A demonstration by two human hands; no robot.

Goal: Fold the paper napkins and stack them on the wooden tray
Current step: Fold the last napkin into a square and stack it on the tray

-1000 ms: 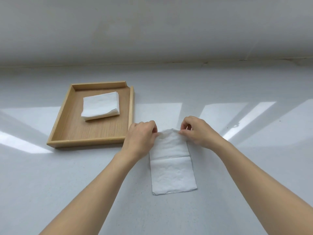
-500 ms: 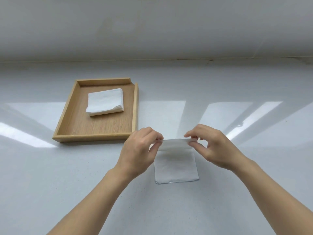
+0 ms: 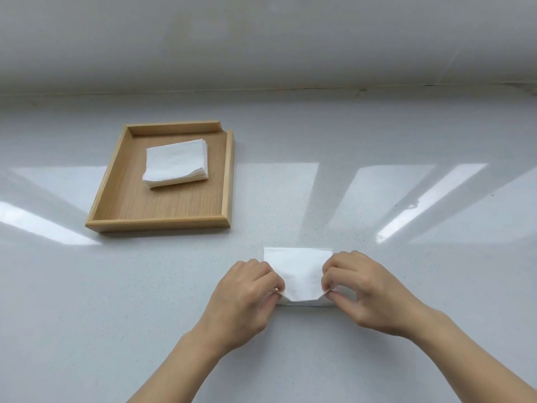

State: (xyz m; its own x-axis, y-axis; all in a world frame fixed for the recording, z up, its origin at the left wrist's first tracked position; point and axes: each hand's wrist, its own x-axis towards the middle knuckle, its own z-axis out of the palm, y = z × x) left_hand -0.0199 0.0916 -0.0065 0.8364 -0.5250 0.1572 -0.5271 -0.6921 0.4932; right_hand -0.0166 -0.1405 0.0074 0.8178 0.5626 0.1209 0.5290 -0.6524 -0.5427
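A white paper napkin [image 3: 299,271] lies folded over on itself on the grey table, straight in front of me. My left hand [image 3: 247,298] pinches its near left corner and my right hand [image 3: 366,289] pinches its near right corner, both low against the table. The upper layer sags between the two pinched corners. A wooden tray [image 3: 159,221] sits at the left, farther back. On the tray rests a stack of folded white napkins [image 3: 177,162], toward its far right part.
The grey glossy table [image 3: 377,330] carries bright strips of reflected light. A pale wall [image 3: 261,39] rises behind its far edge. The tray's far right corner has a gap in its rim.
Both hands lifted the napkin's far edge and drew it toward me over the near half, down to the near edge. The long napkin is now folded to half its length.
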